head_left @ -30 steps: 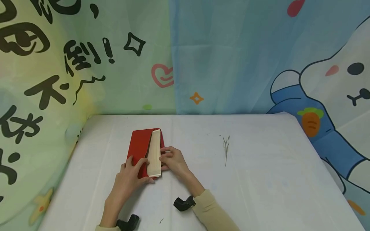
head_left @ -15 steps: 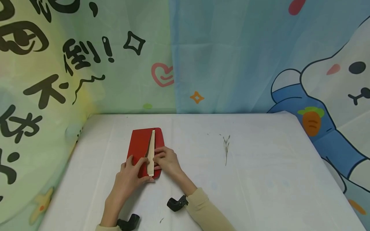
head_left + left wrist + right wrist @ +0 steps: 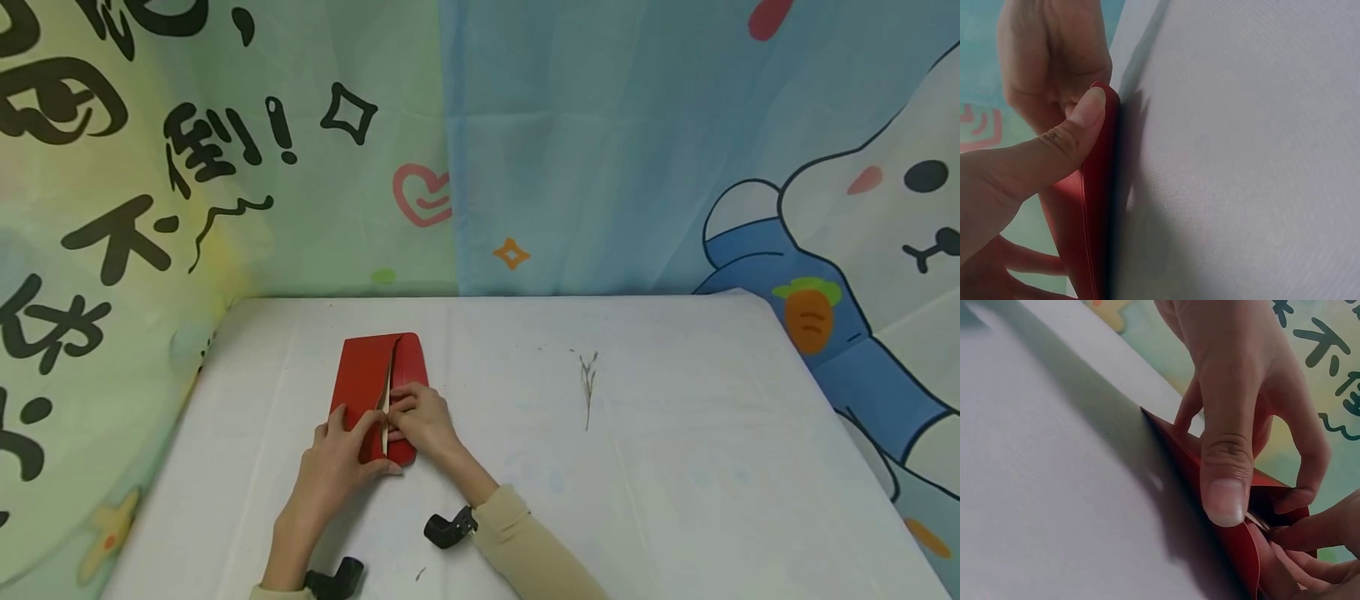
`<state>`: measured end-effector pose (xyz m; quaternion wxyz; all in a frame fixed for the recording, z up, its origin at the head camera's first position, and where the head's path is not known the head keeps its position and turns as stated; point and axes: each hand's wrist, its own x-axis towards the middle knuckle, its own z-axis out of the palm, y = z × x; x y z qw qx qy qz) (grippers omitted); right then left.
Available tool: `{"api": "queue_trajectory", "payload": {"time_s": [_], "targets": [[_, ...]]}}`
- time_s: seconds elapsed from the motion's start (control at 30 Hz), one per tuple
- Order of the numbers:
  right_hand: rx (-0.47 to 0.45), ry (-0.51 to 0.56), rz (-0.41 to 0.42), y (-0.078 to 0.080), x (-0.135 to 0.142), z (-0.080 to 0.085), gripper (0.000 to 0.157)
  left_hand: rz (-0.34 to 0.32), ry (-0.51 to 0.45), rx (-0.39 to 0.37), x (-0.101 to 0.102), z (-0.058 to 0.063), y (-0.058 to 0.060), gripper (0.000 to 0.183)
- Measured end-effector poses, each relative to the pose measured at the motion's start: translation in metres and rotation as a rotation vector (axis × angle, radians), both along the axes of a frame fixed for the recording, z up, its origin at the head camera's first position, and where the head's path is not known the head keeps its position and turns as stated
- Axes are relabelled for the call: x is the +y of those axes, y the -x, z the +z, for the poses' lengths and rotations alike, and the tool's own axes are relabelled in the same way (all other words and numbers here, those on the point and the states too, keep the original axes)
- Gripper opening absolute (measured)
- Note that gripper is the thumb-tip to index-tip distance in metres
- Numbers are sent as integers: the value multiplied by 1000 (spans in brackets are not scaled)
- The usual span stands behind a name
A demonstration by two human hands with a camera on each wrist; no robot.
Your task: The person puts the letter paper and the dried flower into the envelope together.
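A red envelope (image 3: 362,358) lies on the white table with its flap spread to the right. My left hand (image 3: 330,454) grips it at the mouth; in the right wrist view the left thumb (image 3: 1225,494) is on the near edge while a finger curls at the opening. Inside the mouth, only a thin edge of a cream paper stack (image 3: 386,444) shows. My right hand (image 3: 425,421) pinches that edge from the right, above the flap. In the left wrist view, the envelope's side (image 3: 1099,187) stands under the left thumb; the paper is hidden there.
A thin dried sprig (image 3: 587,390) lies on the white tabletop (image 3: 675,467) to the right, with tiny crumbs near it. A small plant scrap (image 3: 420,573) is near the front. Black wrist cameras (image 3: 450,528) sit on both wrists. A printed curtain (image 3: 562,167) hangs behind.
My right hand has moved left, sliding the cream paper stack from mostly showing to almost fully inside the envelope. More of the flap shows. My left hand has stayed in place.
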<state>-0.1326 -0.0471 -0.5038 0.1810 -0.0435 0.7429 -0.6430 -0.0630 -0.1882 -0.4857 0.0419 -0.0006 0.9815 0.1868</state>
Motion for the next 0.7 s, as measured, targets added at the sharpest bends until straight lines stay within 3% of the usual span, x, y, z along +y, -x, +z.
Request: {"api": "queue_trajectory", "payload": {"time_s": [0.37, 0.7], "targets": [[51, -35, -29, -4, -5, -3, 28, -12, 18, 21, 0, 1, -1, 71], [7, 113, -18, -6, 25, -4, 26, -8, 18, 8, 2, 1, 0, 74]]}}
